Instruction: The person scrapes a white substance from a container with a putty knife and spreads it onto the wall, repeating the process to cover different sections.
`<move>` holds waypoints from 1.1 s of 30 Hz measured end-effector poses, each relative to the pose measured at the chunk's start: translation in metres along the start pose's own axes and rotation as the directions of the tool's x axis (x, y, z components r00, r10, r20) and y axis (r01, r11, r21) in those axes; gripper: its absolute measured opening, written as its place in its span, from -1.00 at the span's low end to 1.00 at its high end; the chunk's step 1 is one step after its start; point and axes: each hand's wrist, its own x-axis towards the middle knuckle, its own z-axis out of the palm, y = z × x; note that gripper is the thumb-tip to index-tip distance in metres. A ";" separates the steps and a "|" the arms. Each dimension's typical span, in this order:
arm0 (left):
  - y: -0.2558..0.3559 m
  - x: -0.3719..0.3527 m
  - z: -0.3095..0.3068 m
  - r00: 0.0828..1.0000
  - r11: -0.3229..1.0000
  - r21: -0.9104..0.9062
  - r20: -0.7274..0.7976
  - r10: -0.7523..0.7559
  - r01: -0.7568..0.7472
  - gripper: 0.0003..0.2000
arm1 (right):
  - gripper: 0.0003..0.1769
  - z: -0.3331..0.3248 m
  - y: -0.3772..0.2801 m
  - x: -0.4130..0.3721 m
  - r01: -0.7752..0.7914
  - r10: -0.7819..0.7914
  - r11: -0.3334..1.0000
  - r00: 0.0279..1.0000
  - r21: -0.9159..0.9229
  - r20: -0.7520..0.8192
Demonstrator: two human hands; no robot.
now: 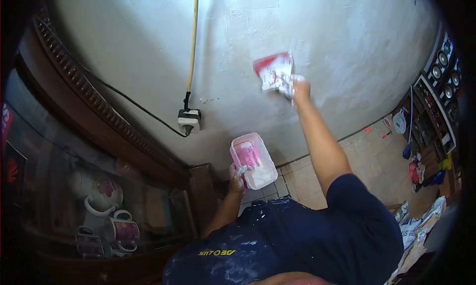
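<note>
Raised against the pale wall (238, 32), my right hand (301, 91) is closed on a wide scraper (275, 72) with a red edge and white paste smeared over it. The scraper is blurred, and whether it touches the wall is hard to tell. Lower down, my left hand (238, 178) grips the left side of a pink-and-white plastic tub (254, 161). White paste lies in the tub's lower part, with pink showing above it. Paste also coats the fingers of my left hand.
A socket box (189, 121) with cables hangs on the wall. At the left stands a dark wooden cabinet (148, 151) with cups (124, 229) behind glass. Shelves (431, 116) rise at the right beyond the tiled floor (367, 156); a paste-stained sack (416, 235) lies lower right.
</note>
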 end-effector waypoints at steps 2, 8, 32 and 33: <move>-0.007 0.003 -0.010 1.000 0.999 -0.040 0.011 0.008 -0.007 -0.59 | -0.80 -0.015 0.006 -0.070 -0.259 0.252 0.955 0.965 0.142 0.067; -0.002 0.005 -0.020 0.998 0.997 0.070 -0.060 0.019 -0.015 -0.60 | -0.81 -0.001 -0.100 -0.076 -0.249 0.173 0.916 0.953 0.316 0.249; 0.004 0.031 -0.056 0.994 0.992 -0.073 -0.033 -0.107 0.105 -0.84 | -0.78 0.001 -0.178 -0.018 -0.069 -0.039 0.700 0.990 0.711 0.134; 0.007 0.034 -0.053 0.997 0.996 -0.061 -0.027 -0.069 0.067 -0.88 | -0.80 0.012 -0.212 -0.005 -0.105 -0.014 0.731 0.985 0.674 0.169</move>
